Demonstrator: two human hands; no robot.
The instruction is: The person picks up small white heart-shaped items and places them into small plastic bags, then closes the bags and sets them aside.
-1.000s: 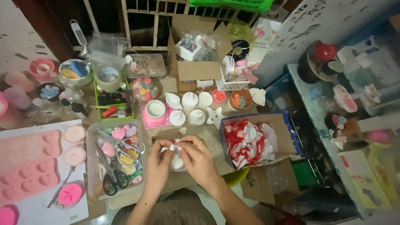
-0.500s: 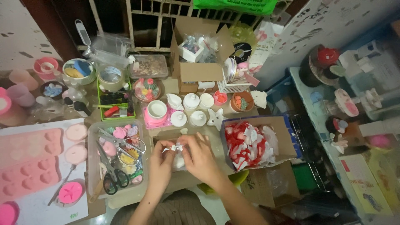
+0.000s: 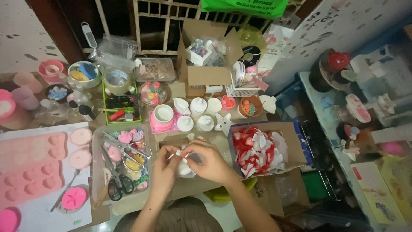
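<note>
The person sits at a crowded craft table (image 3: 214, 139) with both hands drawn together just in front of their body. The left hand (image 3: 165, 165) and the right hand (image 3: 210, 161) are closed around a small white wrapped piece (image 3: 183, 166), fingers pinching at the white paper or film at its top. It looks like a little white cast figure in a clear wrapper, though the hands cover most of it and I cannot be sure. The piece sits low over the table edge, between the clear plastic tray and the cardboard box of red and white pieces.

Just left of the left hand, the clear plastic tray (image 3: 96, 172) holds black-handled scissors (image 3: 115, 182), a second pair of scissors (image 3: 128, 150) and small pastel shapes. Further left, pink silicone moulds (image 3: 30, 165) lie on a white sheet, with a round pink star mould (image 3: 73, 198) near the corner.

To the right of the right hand stands the cardboard box of red and white pieces (image 3: 257, 148), open at the top. Beyond the hands, a row of small white lidded pots (image 3: 199, 114) stands beside a white star shape (image 3: 224, 122) and a white cup on a pink base (image 3: 163, 116). Behind them, an open cardboard box (image 3: 206, 73) holds bagged items, and a roll of tape (image 3: 116, 79) stands near a green tray (image 3: 120, 107).
</note>
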